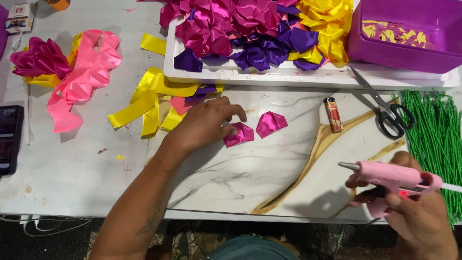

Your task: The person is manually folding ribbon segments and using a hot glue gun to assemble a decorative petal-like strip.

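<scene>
Our left hand (207,126) rests on the white marble-look surface (72,173), with its fingers curled down onto a small folded pink ribbon petal (239,135). The fingertips touch the petal's left edge, but they are not closed around it; the hand is loose and partly open. A second pink ribbon petal (271,123) lies just beside the first, at about two o'clock from it, a little apart from our fingers.

Our right hand (414,212) is well apart, down at about four o'clock from the petals. It is wrapped tight around a pink glue gun (392,177). The glue gun lies almost flat, and its metal tip (349,166) points to nine o'clock, toward the open space below the petals.

So the petals sit at about ten o'clock from the glue gun tip, and our left hand is much nearer to them than our right.

Around us, at twelve o'clock, a white tray (288,74) holds pink, purple and yellow ribbon petals. Scissors (387,108) and a lighter (332,114) lie at about one o'clock from the petals. Green stems (435,139) lie at the far right.
</scene>
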